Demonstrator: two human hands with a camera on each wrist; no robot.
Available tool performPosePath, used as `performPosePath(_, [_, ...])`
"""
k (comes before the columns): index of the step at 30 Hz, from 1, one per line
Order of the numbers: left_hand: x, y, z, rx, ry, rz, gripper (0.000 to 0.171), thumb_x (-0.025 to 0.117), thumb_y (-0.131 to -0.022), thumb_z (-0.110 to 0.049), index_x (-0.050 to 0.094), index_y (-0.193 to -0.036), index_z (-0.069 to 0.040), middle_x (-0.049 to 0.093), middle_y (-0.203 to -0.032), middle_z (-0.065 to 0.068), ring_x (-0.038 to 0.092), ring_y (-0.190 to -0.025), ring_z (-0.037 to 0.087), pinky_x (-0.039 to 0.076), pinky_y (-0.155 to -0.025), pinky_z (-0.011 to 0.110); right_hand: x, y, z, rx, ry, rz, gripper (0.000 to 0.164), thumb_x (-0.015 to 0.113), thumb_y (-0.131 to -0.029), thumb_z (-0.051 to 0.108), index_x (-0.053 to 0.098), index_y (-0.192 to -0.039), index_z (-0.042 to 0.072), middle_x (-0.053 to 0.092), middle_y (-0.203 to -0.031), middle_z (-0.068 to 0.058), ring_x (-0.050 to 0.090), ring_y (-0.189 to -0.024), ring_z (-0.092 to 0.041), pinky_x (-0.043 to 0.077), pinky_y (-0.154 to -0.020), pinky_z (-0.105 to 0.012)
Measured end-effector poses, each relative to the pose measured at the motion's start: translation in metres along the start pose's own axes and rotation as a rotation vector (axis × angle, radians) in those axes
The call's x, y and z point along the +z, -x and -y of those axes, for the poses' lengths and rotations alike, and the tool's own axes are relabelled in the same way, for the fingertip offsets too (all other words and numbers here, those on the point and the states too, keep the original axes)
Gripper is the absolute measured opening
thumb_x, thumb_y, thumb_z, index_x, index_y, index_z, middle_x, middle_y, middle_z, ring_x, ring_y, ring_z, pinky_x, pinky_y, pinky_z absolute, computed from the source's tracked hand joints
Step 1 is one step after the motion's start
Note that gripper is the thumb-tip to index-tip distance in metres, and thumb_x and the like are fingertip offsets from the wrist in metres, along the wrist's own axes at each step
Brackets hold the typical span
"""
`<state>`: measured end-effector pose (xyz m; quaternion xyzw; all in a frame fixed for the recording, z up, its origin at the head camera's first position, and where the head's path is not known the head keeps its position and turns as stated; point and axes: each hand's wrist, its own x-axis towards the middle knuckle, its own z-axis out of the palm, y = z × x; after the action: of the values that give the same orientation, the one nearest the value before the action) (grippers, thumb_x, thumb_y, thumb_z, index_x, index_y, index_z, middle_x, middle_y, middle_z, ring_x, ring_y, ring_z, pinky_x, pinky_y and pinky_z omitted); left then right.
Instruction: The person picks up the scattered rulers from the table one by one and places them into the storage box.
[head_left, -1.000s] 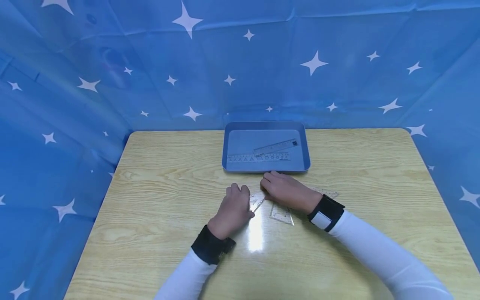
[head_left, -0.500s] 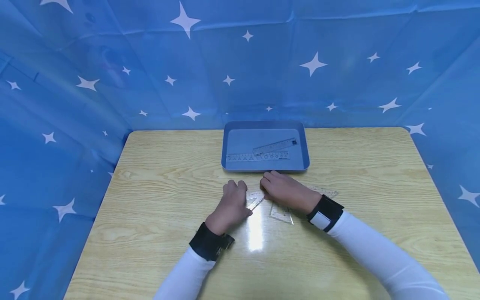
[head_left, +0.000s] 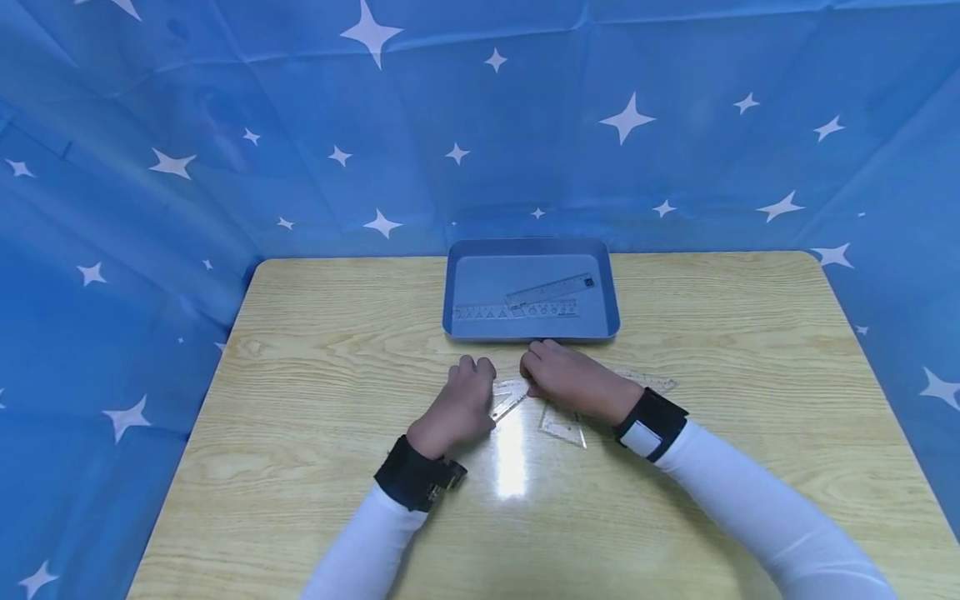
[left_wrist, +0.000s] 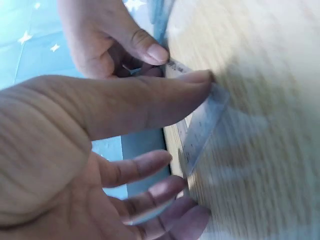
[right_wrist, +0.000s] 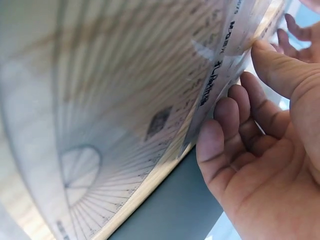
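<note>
Between my hands lies a small clear set square (head_left: 510, 402), also visible as a clear triangle (left_wrist: 202, 127) in the left wrist view. My left hand (head_left: 457, 408) holds it at the left, thumb (left_wrist: 190, 82) on one corner and fingers around another. My right hand (head_left: 566, 379) pinches the corner nearest to it; its fingers (right_wrist: 212, 142) are curled. Below the right hand rests another clear drawing piece (head_left: 562, 427), partly covered. A further clear scale (head_left: 652, 382) sticks out under the right wrist. Radial angle lines mark a clear protractor-like sheet (right_wrist: 82, 175) in the right wrist view.
A blue tray (head_left: 480, 271) stands just beyond my hands at the table's back edge. In it are two clear rulers, one straight ruler (head_left: 480, 313) and one slanted ruler (head_left: 551, 290). Blue star-patterned cloth (head_left: 300, 108) hangs behind the wood-grain table (head_left: 322, 350).
My left hand has shifted slightly left and away from me, and more of the set square shows between the hands. The right hand has stayed almost still.
</note>
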<state>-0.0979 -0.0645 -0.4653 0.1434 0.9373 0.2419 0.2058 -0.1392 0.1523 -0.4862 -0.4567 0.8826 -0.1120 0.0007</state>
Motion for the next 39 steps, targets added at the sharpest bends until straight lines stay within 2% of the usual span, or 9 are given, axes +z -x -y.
performPosePath(4, [-0.003,-0.003,0.003,-0.018,0.044,0.048,0.063,0.083,-0.073,0.003,0.049,-0.126,-0.002,0.044,-0.118,0.016,0.042,-0.111,0.034,0.048,-0.093,0.043,0.0,0.001,0.001,-0.008,0.012,-0.019,0.018,0.075,-0.095,0.016,0.063,-0.103,0.005,0.057,-0.093,-0.005,0.054,-0.087,-0.021,0.05,-0.08,-0.037])
performPosePath(9, [-0.003,-0.004,0.004,-0.015,0.063,0.058,0.062,0.078,-0.073,0.006,0.049,-0.127,-0.003,0.047,-0.117,0.016,0.043,-0.113,0.034,0.047,-0.097,0.044,0.0,0.001,0.001,-0.006,0.007,-0.028,0.018,0.075,-0.094,0.015,0.063,-0.102,0.004,0.055,-0.093,-0.005,0.053,-0.087,-0.021,0.049,-0.079,-0.036])
performPosePath(12, [-0.002,-0.002,0.004,-0.009,0.043,0.018,0.061,0.079,-0.071,0.006,0.049,-0.125,-0.003,0.045,-0.115,0.014,0.04,-0.11,0.032,0.046,-0.091,0.042,-0.001,0.001,0.001,-0.004,0.004,-0.019,0.019,0.076,-0.094,0.015,0.063,-0.1,0.004,0.055,-0.091,-0.005,0.053,-0.086,-0.021,0.049,-0.078,-0.036])
performPosePath(15, [0.0,0.004,0.004,0.026,-0.033,-0.045,0.056,0.081,-0.072,0.004,0.051,-0.119,-0.002,0.044,-0.112,0.013,0.04,-0.103,0.031,0.044,-0.079,0.039,-0.002,0.0,0.002,0.01,-0.006,0.002,0.02,0.076,-0.094,0.017,0.063,-0.099,0.003,0.056,-0.091,-0.005,0.053,-0.085,-0.021,0.049,-0.079,-0.036])
performPosePath(19, [0.002,0.01,0.001,0.109,-0.169,-0.089,0.026,0.066,-0.089,0.003,0.053,-0.11,-0.002,0.048,-0.104,0.011,0.042,-0.092,0.03,0.041,-0.064,0.035,-0.003,-0.001,0.002,0.033,-0.026,0.035,0.021,0.076,-0.094,0.02,0.063,-0.101,0.004,0.057,-0.092,-0.005,0.054,-0.087,-0.021,0.049,-0.08,-0.036])
performPosePath(22, [0.001,0.011,0.0,0.142,-0.204,-0.077,0.017,0.054,-0.094,0.007,0.052,-0.107,-0.002,0.047,-0.099,0.011,0.041,-0.086,0.029,0.039,-0.061,0.033,-0.003,-0.001,0.002,0.038,-0.033,0.046,0.022,0.077,-0.094,0.021,0.063,-0.1,0.005,0.056,-0.091,-0.004,0.054,-0.087,-0.021,0.049,-0.081,-0.036])
performPosePath(28, [-0.005,0.002,0.006,0.106,-0.055,0.051,0.051,0.063,-0.072,0.016,0.047,-0.117,-0.003,0.04,-0.107,0.011,0.039,-0.096,0.03,0.044,-0.078,0.036,-0.001,-0.001,0.002,0.03,-0.036,0.044,0.024,0.078,-0.093,0.022,0.061,-0.098,0.006,0.054,-0.09,-0.004,0.051,-0.084,-0.02,0.047,-0.079,-0.036])
performPosePath(31, [-0.006,-0.002,0.011,0.089,0.015,0.093,0.062,0.067,-0.068,0.015,0.046,-0.123,-0.002,0.039,-0.11,0.011,0.039,-0.101,0.03,0.045,-0.086,0.038,0.0,0.0,0.002,0.028,-0.038,0.041,0.024,0.077,-0.094,0.021,0.061,-0.1,0.005,0.055,-0.092,-0.005,0.052,-0.086,-0.021,0.048,-0.079,-0.037])
performPosePath(39, [-0.006,-0.003,0.012,0.104,0.047,0.076,0.066,0.068,-0.065,0.015,0.049,-0.126,-0.001,0.037,-0.109,0.01,0.037,-0.102,0.031,0.044,-0.086,0.038,0.0,0.0,0.002,0.036,-0.056,0.04,0.023,0.078,-0.093,0.021,0.061,-0.098,0.007,0.051,-0.089,-0.002,0.048,-0.083,-0.018,0.046,-0.077,-0.034])
